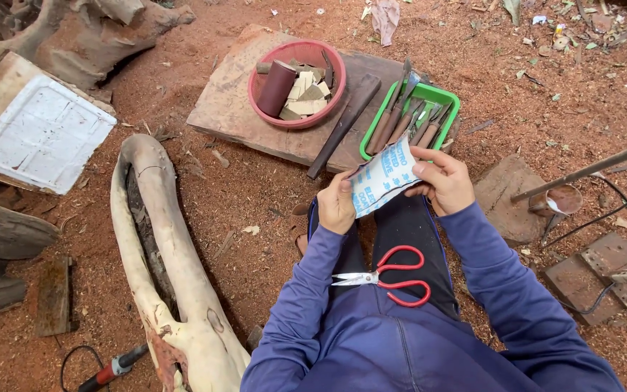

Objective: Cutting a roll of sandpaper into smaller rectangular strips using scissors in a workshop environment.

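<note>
Holding a sandpaper sheet (382, 176) at 12 o'clock over my lap: left hand (336, 205) pinches its lower edge, right hand (445, 181) grasps its far side. Scissors (390, 276) lie loose on my thigh at 6 o'clock; shifting legs could tip them off.

Sandpaper sheet (382, 176) white back up, bent, above lap

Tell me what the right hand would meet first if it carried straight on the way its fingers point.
The right hand points up-left across the sandpaper sheet it grips. Past that, probably the chisel handles in the green tray, though depth is hard to judge.
</note>
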